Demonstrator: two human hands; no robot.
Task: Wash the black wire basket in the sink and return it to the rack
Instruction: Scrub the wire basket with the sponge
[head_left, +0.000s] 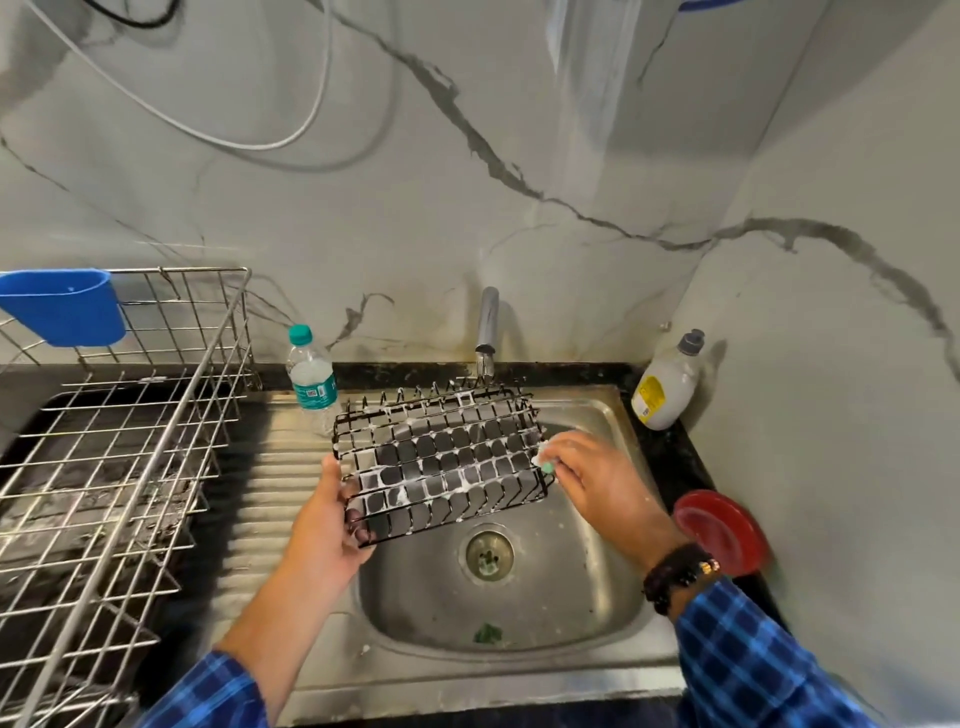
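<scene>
- Soaping stage by the look of it: black wire basket (439, 460) foam-flecked, held tilted over the sink (613, 613); rinsing and return to the rack (104, 467) at 9 o'clock left.
- Left hand (327, 525) clamped on basket's near-left corner.
- Right hand (592, 483) pinching a small green scrubber (545, 464) against its 3 o'clock edge.

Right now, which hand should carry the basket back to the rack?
Left. The left hand already grips the black wire basket at its left edge, on the side of the rack. The right hand is busy holding a scrubber.
</scene>
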